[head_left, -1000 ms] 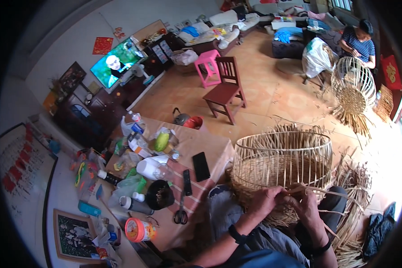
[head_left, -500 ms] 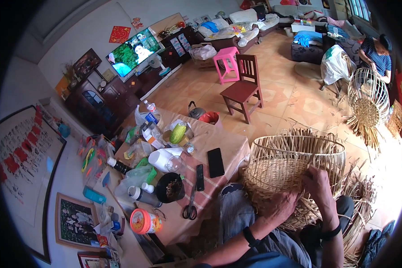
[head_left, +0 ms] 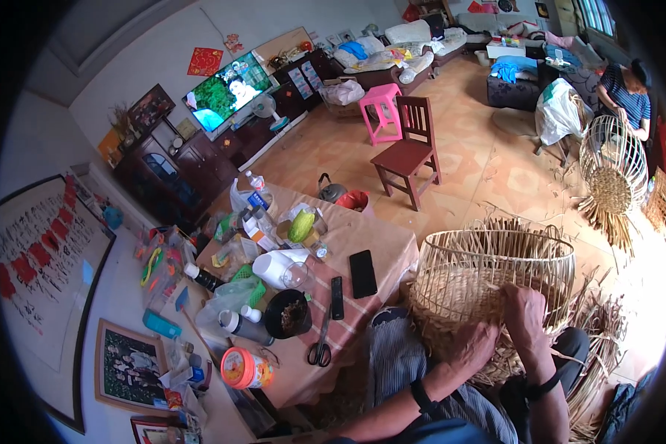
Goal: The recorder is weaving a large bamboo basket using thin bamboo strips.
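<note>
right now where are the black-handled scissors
In the head view, the black-handled scissors lie on the tan table at the person's left, beside the slim black remote.

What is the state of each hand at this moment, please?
Left hand: bent, at the near side of the half-woven basket; grip cannot be told.
Right hand: curled, at the same side; whether it holds anything cannot be told.

Daylight from right, blowing out floor (head_left: pixel 650 314); left wall (head_left: pixel 44 140) dimmer. Fisheye bends edges, black vignette in 4 corners.
</note>
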